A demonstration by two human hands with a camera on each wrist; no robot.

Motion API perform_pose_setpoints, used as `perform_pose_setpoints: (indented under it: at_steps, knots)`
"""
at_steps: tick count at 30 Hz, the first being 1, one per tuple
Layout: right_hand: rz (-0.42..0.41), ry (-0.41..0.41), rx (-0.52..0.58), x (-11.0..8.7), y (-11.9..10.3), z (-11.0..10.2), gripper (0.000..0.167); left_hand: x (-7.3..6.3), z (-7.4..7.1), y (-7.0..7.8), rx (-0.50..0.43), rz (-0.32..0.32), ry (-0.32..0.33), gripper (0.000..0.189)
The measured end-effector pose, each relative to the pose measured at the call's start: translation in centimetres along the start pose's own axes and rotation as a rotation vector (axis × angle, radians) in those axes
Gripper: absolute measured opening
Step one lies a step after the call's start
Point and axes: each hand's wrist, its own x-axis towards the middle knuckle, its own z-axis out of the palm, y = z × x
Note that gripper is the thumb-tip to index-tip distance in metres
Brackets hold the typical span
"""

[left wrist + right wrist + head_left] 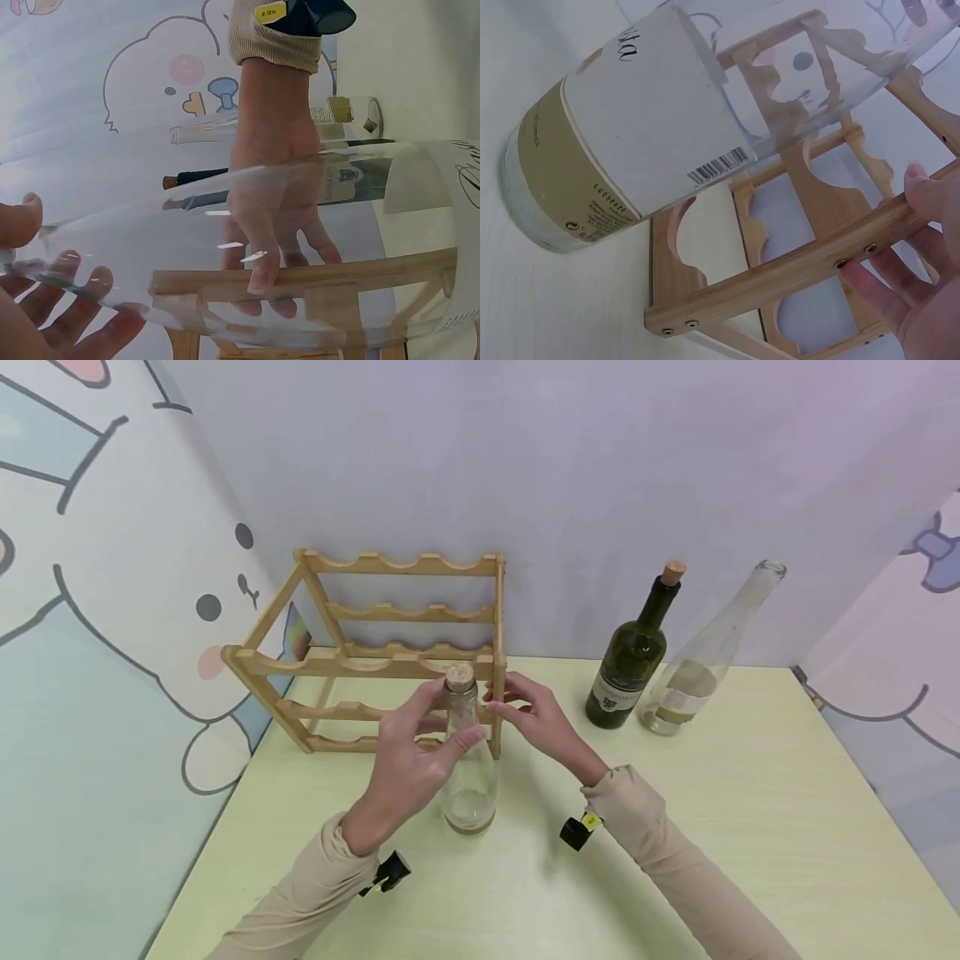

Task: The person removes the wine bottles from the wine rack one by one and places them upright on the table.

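My left hand [411, 762] grips a clear glass bottle [471, 793] around its upper part, thumb on the near side. A cork [459, 676] plugs its mouth. The bottle stands roughly upright before a wooden wine rack [360, 664]; whether its base touches the table I cannot tell. With thumb and fingers, my right hand [542, 720] holds the rack's right front post [817, 262]. In the right wrist view, the bottle's white and gold label [630, 127] shows close up. No bottle lies in the rack's scalloped rails.
Behind and to the right, a dark green corked bottle [630, 652] stands beside an uncorked clear bottle [708, 652]. They rest on a pale yellow-green table [675, 843]. A plain wall [562, 510] rises behind the rack, and a cartoon-printed wall [135, 593] bounds the left.
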Motion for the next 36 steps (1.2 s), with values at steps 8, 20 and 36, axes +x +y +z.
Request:
perform_pose_setpoints:
  at_steps: [8,20,36]
  knots:
    - [0.018,0.003,0.015,-0.6,0.2,-0.2,0.026,0.1,-0.5,-0.3,-0.017,0.044,-0.044,0.052]
    - [0.067,0.072,0.066,-1.9,0.7,-1.3,0.03,0.7,-4.2,-1.1,-0.072,0.008,0.03,0.051]
    - [-0.178,-0.096,0.235,-4.7,-2.2,-3.1,0.041,1.3,-10.5,-5.1,-0.028,-0.063,0.388,0.035]
